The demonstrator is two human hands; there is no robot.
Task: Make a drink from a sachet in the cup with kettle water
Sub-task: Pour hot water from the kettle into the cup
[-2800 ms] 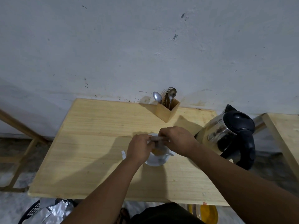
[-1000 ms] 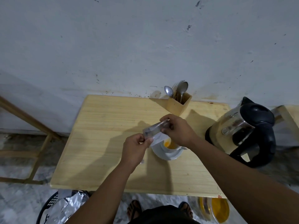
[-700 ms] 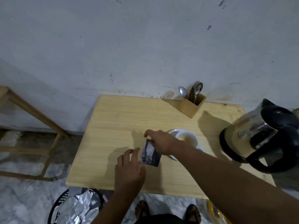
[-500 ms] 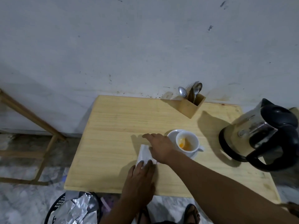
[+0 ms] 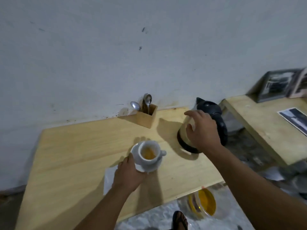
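A white cup (image 5: 149, 151) with orange powder inside stands on a white saucer (image 5: 156, 166) in the middle of the wooden table (image 5: 79, 150). My left hand (image 5: 128, 175) grips the saucer's near-left rim. The empty white sachet (image 5: 108, 179) lies flat on the table just left of that hand, partly under it. A steel kettle (image 5: 214, 117) with a black lid and handle stands at the table's right end. My right hand (image 5: 201, 128) hovers in front of the kettle's body, fingers spread, holding nothing.
A wooden cutlery holder (image 5: 147, 116) with spoons and a fork stands at the back by the wall. A second wooden surface (image 5: 265, 128) with photos lies to the right. A yellow-rimmed container (image 5: 205, 204) sits on the floor below the table edge.
Both hands let go of the sachet, which now lies on the table. My left hand took the saucer's rim and my right hand moved right to the kettle. The camera turned right.
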